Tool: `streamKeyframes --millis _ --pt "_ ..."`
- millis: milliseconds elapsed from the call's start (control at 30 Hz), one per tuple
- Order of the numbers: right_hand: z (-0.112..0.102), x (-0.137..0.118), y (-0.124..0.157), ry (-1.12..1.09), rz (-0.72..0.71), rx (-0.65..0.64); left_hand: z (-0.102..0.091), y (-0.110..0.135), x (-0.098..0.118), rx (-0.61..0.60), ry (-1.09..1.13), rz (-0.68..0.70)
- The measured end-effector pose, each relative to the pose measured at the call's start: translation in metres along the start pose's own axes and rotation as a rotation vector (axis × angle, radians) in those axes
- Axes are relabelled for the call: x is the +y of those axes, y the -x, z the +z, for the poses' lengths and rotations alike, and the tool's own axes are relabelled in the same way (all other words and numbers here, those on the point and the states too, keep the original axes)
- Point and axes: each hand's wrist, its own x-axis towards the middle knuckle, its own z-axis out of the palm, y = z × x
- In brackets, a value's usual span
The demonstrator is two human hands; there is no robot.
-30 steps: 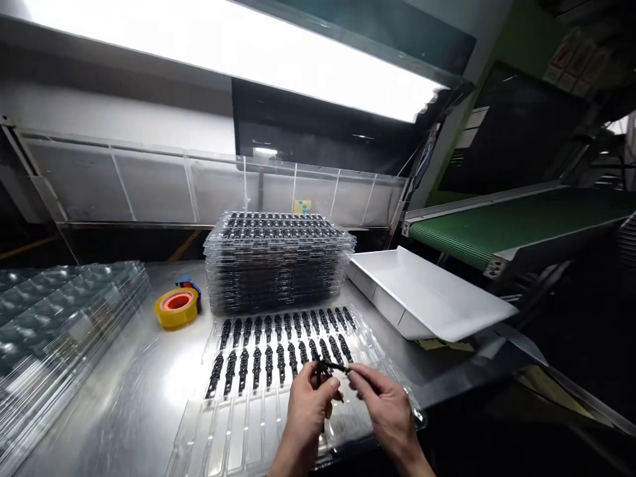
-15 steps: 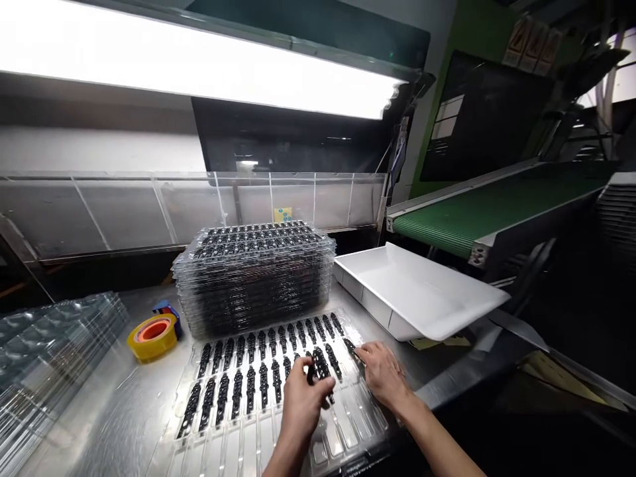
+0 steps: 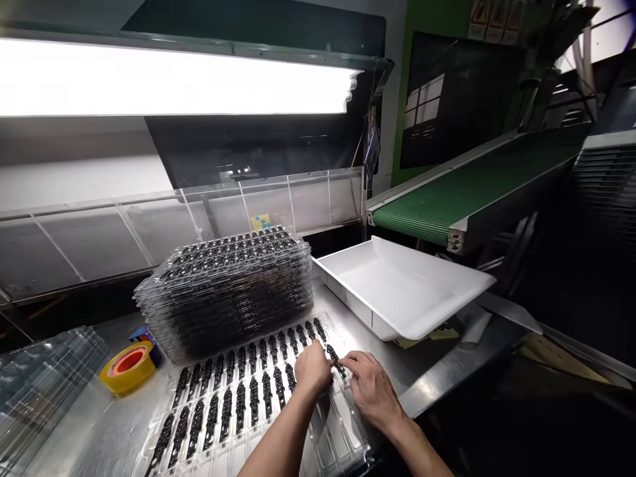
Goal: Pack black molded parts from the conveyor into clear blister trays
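Observation:
A clear plastic tray [image 3: 226, 445] lies on the metal table, with rows of slim black slotted parts in its slots. Over the right part of the tray, my left hand [image 3: 313, 368] is closed, fingers curled down; whatever it holds is hidden behind its back. My right hand [image 3: 373, 391] reaches in from the right, with its fingertips closed on a black part [image 3: 334, 356] at the end of the second row. Both hands nearly meet at this part. Several slots in the front row, below my hands, hold no parts.
A tall stack of filled clear trays [image 3: 228, 298] stands behind. On the right sits a white bin [image 3: 397, 285], with a green conveyor belt [image 3: 437, 212] beyond. A tape roll [image 3: 128, 368] and more clear trays [image 3: 44, 391] are at left. A bright lamp [image 3: 173, 79] hangs overhead.
The view has shifted right and tilted. My left hand has turned over and closed beside the right fingertips; the black parts seen in it before are now hidden.

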Motion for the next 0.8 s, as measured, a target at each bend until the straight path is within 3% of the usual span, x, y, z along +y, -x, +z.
streamKeyframes --millis 200,367,500,600,700,800 --pt "-0.007 -0.001 0.001 -0.075 -0.003 0.027 -0.026 0.015 -0.016 -0.02 0.091 -0.035" --pt "-0.009 -0.024 0.012 -0.321 0.074 -0.035 -0.049 0.067 -0.054 -0.052 0.299 0.047" --pt "0.007 -0.066 0.036 -0.711 0.201 -0.345 -0.036 0.134 -0.084 0.118 0.347 0.216" --pt "0.029 -0.102 0.053 -0.909 0.183 -0.467 -0.032 0.175 -0.11 0.305 0.383 0.259" --pt "0.057 -0.144 0.056 -0.968 0.138 -0.512 -0.05 0.203 -0.144 0.407 0.354 0.157" --pt "0.089 -0.191 0.043 -0.786 0.028 -0.549 -0.082 0.219 -0.18 0.515 0.223 -0.064"
